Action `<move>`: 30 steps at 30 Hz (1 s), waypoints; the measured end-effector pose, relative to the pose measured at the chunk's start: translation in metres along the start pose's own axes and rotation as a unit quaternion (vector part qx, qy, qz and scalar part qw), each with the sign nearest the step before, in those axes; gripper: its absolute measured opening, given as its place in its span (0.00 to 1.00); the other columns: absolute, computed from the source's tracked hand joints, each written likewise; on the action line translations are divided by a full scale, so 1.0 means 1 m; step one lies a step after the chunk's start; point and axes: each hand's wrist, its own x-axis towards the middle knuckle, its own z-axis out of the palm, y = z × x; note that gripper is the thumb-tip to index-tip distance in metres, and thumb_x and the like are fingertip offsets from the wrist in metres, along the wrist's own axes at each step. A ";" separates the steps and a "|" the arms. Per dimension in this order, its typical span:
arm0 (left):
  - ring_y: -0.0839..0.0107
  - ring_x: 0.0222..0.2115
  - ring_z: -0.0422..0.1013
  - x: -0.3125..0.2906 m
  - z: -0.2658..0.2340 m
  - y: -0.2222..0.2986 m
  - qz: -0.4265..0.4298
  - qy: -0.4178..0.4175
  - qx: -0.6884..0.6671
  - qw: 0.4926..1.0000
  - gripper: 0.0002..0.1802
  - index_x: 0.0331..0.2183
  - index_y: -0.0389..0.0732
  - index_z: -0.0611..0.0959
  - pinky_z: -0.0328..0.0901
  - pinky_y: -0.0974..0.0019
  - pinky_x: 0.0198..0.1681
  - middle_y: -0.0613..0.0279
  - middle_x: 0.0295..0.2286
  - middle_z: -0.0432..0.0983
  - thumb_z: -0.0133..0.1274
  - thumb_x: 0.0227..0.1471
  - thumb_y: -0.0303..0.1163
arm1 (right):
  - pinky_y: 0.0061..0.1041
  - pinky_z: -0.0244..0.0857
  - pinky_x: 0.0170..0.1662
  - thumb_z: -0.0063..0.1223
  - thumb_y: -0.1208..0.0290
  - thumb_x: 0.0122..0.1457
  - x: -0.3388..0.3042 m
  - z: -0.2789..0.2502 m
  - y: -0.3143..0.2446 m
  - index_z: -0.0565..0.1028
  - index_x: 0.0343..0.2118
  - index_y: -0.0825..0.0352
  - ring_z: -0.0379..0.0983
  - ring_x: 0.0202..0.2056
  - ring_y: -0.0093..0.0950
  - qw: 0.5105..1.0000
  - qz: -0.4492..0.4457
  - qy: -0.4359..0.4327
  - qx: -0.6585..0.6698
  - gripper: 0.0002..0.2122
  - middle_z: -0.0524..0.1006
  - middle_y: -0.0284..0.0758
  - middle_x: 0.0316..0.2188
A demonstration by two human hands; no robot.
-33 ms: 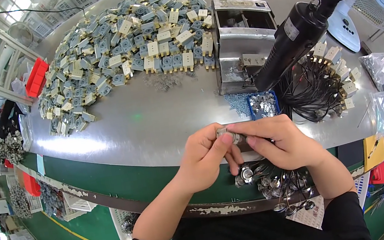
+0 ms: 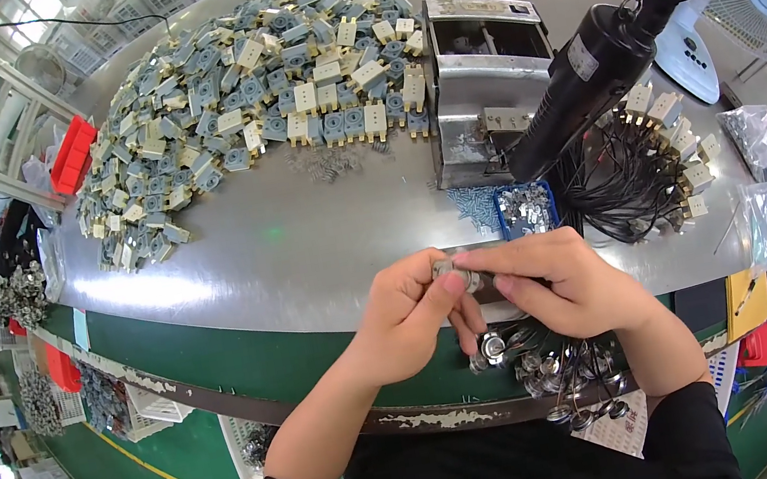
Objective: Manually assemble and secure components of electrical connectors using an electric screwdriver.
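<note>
Metallic and small, one part [image 2: 472, 279] had barely shifted in the fingers since the prior frame, so we judged it the same handling step. Left to right, we logged: grey-and-cream blocks [image 2: 252, 89], heaped, too many to count; one left hand [image 2: 407, 319], pinching the part between thumb and fingers near the table's [image 2: 300, 223] front edge; round metal pieces [image 2: 493, 348], overlapping, uncountable; one blue tray [image 2: 501, 216]; one right hand [image 2: 565, 280], fingertips at the part, grip unclear to us; one black cylinder [image 2: 572, 91].
</note>
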 end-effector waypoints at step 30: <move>0.64 0.29 0.81 -0.014 -0.013 -0.002 0.078 0.014 0.103 0.992 0.16 0.45 0.32 0.79 0.75 0.62 0.35 0.52 0.29 0.84 0.57 0.67 0.37 | 0.32 0.69 0.39 0.66 0.77 0.51 -0.013 -0.004 0.000 0.78 0.59 0.68 0.76 0.33 0.32 0.989 0.106 -0.059 -0.083 0.28 0.79 0.38 0.26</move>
